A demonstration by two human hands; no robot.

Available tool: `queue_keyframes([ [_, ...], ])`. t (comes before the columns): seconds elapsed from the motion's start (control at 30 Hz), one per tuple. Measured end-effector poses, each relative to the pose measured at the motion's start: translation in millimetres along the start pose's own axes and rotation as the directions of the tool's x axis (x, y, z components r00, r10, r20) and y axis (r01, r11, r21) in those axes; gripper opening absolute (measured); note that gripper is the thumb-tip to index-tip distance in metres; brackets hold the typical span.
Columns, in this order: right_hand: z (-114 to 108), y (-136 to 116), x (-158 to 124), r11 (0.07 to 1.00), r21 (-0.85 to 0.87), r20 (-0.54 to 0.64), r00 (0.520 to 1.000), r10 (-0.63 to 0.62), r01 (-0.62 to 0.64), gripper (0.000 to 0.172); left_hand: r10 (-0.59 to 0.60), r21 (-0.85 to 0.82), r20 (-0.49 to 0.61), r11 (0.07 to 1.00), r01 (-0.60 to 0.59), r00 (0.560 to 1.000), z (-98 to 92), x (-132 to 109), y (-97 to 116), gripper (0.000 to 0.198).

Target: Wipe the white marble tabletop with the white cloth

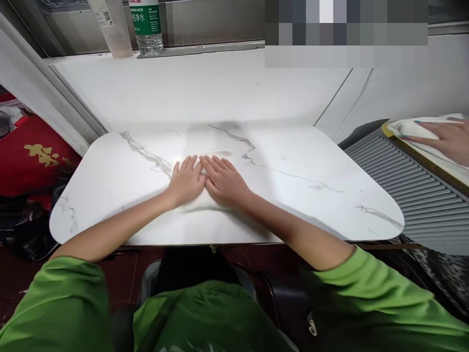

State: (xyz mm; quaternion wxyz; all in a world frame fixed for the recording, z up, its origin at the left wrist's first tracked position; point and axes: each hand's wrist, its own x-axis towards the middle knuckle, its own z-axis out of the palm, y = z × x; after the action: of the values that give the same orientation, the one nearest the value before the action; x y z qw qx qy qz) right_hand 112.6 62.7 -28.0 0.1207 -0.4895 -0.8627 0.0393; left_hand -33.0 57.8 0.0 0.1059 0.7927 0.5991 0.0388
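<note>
My left hand (186, 182) and my right hand (224, 182) lie flat side by side in the middle of a white marble-patterned table (293, 195). Their fingers are stretched out and point away from me. Both palms press down on a white cloth (190, 207), which barely stands out from the tabletop; only its near edge and a pale patch by the fingertips show. Neither hand grips anything.
A water bottle with a green label (147, 27) and a clear plastic cup (112, 29) stand on the ledge behind. At the right another person's hand (445, 139) rests on a white cloth on a neighbouring table, above a grey ribbed panel (399, 186). Red fabric (32, 156) lies at the left.
</note>
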Motion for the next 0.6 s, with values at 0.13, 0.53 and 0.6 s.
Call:
queue_keyframes([
  [0.13, 3.9, 17.7, 65.4, 1.000, 0.017, -0.012, 1.000, 0.019, -0.018, 0.066, -0.068, -0.026, -0.096, 0.997, 0.066, 0.993, -4.4, 55.4, -26.7, 0.052],
  [0.53, 23.0, 57.3, 167.2, 0.997, 0.069, -0.088, 0.996, 0.022, -0.016, 0.064, -0.082, -0.029, -0.185, 0.997, 0.078, 0.979, -14.4, 151.8, -73.4, 0.051],
  [0.6, 25.0, 59.2, 170.8, 0.997, 0.080, -0.098, 0.995, 0.027, -0.020, 0.064, -0.093, -0.036, -0.180, 0.995, 0.088, 0.979, -14.2, 157.0, -75.8, 0.051],
])
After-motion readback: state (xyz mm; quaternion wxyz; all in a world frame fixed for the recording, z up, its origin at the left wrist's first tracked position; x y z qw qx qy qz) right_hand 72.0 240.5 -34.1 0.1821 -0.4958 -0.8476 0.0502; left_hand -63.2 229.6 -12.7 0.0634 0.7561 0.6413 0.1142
